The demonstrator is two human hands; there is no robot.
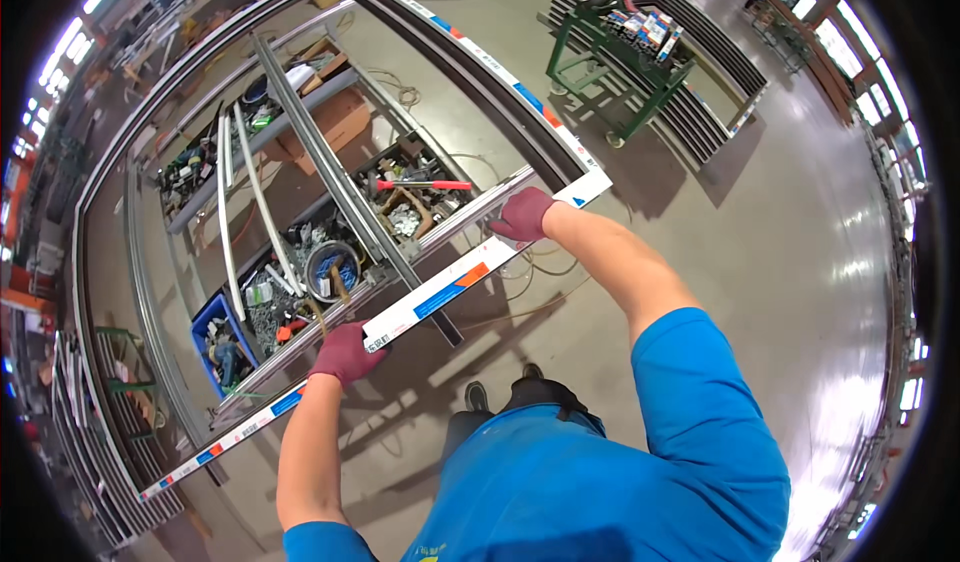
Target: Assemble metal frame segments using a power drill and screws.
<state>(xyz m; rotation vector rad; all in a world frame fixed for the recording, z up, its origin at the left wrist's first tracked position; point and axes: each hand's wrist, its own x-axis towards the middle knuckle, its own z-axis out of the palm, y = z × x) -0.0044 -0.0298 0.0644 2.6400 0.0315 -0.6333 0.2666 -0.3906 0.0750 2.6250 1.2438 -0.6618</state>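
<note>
Big window frame under both my hands, left hand curled round its near edge, right hand curled on near a corner, red-handled tool left of my right hand, blue bin left of my left

Maroon-gloved left fingers and right fingers grip a large white-edged frame near a green cart.

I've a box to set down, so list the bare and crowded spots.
Bare floor stretches right of the right hand, nearer than the green cart and stacked dark frames. A smaller, cable-strewn patch shows inside the large frame, between the heaped hardware and its right side. Crowded: the cart's top, that hardware, the blue bin.
</note>
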